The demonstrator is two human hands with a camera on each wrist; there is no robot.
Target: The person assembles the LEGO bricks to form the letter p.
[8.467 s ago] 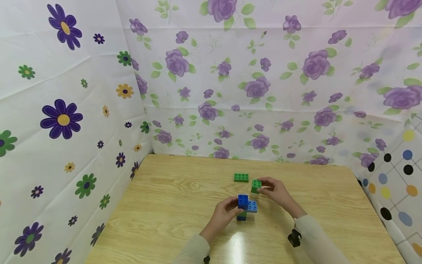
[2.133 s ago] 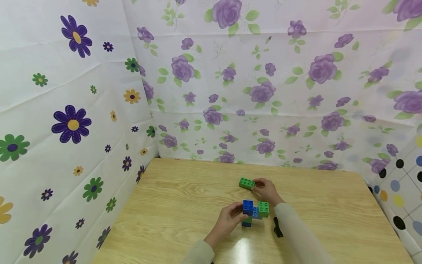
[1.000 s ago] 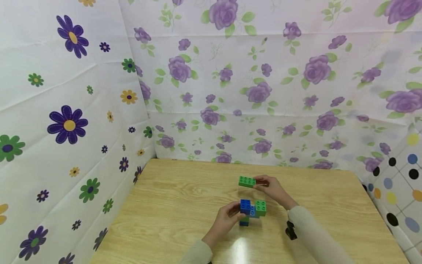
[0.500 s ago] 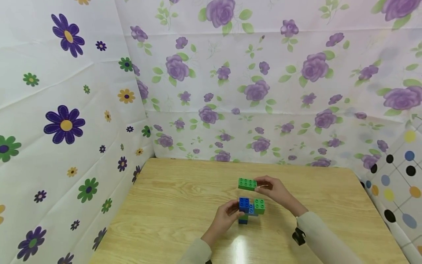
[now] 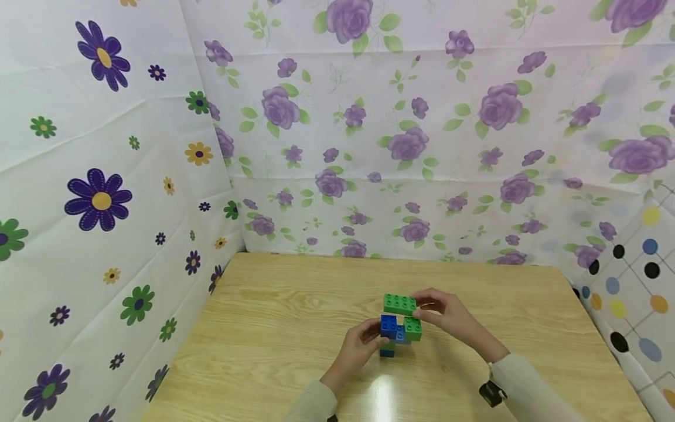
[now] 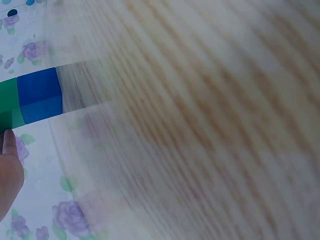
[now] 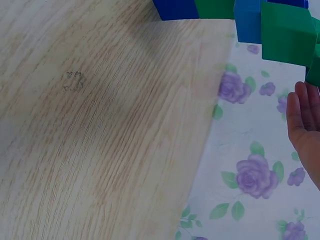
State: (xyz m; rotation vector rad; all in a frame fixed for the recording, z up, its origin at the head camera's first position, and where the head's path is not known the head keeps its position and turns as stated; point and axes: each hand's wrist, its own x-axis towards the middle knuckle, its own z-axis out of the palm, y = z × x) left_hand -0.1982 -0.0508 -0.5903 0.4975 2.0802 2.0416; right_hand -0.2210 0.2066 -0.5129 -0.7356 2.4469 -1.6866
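My left hand [image 5: 354, 351] grips a small tower of toy building bricks standing on the table. Its top is a dark blue brick [image 5: 388, 326]; lower down come a green brick [image 6: 7, 97] and a dark blue bottom brick [image 6: 41, 96]. A light blue brick [image 5: 401, 335] juts out to the right and carries a small green brick [image 5: 413, 329]. Between thumb and fingers, my right hand [image 5: 456, 319] pinches the right end of a long green brick [image 5: 399, 303] just behind and above the tower. Whether this brick touches the tower I cannot tell.
The wooden table [image 5: 285, 316] runs back to a rose-patterned cloth [image 5: 327, 146]. A daisy-patterned cloth [image 5: 105, 281] stands along the left side and a dotted cloth [image 5: 633, 299] along the right.
The small green brick, earlier in my right hand, now sits on the light blue brick. My right hand has since lifted the long green brick and brought it nearer the tower.
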